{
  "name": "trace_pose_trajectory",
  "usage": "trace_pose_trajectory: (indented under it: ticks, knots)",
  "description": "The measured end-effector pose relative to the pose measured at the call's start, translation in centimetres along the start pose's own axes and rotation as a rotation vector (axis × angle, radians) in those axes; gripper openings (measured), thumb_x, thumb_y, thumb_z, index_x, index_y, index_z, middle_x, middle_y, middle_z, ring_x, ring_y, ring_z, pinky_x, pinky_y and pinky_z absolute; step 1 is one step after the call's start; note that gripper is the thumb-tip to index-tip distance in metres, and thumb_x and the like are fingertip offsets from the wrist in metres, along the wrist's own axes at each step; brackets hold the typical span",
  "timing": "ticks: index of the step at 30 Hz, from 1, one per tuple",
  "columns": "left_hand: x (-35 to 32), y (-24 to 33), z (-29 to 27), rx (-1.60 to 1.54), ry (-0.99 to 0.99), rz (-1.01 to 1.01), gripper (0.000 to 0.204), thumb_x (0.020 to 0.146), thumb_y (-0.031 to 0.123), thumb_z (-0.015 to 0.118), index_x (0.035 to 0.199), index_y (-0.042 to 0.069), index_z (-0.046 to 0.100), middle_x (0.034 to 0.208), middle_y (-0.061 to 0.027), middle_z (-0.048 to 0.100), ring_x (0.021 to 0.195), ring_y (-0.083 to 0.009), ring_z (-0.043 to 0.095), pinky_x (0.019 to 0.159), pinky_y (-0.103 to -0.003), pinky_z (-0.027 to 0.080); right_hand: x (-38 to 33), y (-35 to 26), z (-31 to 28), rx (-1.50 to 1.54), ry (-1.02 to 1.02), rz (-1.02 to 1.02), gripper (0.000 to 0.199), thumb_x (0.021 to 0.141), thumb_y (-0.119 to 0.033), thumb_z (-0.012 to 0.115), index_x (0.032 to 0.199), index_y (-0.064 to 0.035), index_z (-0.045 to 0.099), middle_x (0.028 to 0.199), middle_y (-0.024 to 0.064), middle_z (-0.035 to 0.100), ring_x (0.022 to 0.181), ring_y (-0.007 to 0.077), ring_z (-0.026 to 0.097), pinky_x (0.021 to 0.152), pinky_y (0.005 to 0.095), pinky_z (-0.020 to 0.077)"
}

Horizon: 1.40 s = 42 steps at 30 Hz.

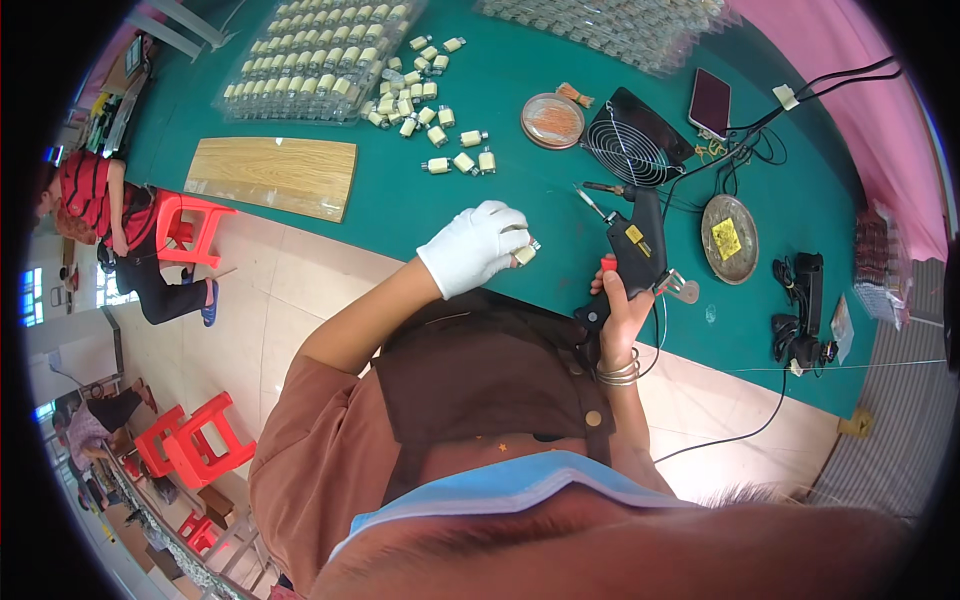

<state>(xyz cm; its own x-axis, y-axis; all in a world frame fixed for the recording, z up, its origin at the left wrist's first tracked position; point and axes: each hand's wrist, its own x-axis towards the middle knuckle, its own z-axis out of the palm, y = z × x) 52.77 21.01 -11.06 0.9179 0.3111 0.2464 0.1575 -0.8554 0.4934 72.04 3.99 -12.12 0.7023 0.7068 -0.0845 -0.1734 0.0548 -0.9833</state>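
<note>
My left hand, in a white glove, pinches a small cream-and-metal component over the near edge of the green table. My right hand is bare, with bangles at the wrist, and wraps round the grip of a black soldering gun with a red trigger. The gun's thin tip points up and left, away from the held component. Several loose cream components lie beyond my left hand.
Clear trays of components stand at the back. A wooden board lies left; a round dish, a wire-guarded fan, a phone and a metal dish stand right. Cables hang nearby. Two people sit at far left.
</note>
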Motion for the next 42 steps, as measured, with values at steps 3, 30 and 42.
trace_pose_trajectory:
  ticks: [3,30,42]
  knots:
    - [-0.5,1.1,0.3,0.037,0.018,-0.074,0.038,0.074,0.012,0.077,0.109,0.011,0.062,0.114,-0.0075,0.059,0.107,-0.0324,0.057,0.085,-0.043,0.052,0.0,0.1,-0.1,0.004,0.0,-0.001,0.023,0.089,-0.006,0.064,0.107,0.0072,0.063,0.085,0.0094,0.065,0.07,0.0147,0.061,0.064,0.0275,0.0514]
    - [-0.3,0.7,-1.3,0.289,0.028,-0.529,0.018,0.095,0.03,0.061,0.097,0.012,0.064,0.087,-0.0098,0.062,0.083,-0.0314,0.064,0.071,-0.044,0.052,0.1,0.8,-1.0,0.013,-0.026,0.021,0.027,0.088,-0.005,0.066,0.112,0.0069,0.06,0.093,0.0113,0.066,0.072,0.0145,0.063,0.065,0.0277,0.0532]
    - [4.6,-5.3,-4.8,0.479,-0.037,-0.396,0.029,0.089,0.035,0.067,0.095,0.007,0.068,0.095,-0.0123,0.062,0.096,-0.0315,0.063,0.077,-0.044,0.052,0.4,1.2,-1.2,0.019,-0.053,0.017,0.033,0.088,-0.004,0.068,0.116,0.0074,0.057,0.102,0.0137,0.067,0.074,0.0139,0.065,0.065,0.0273,0.055]
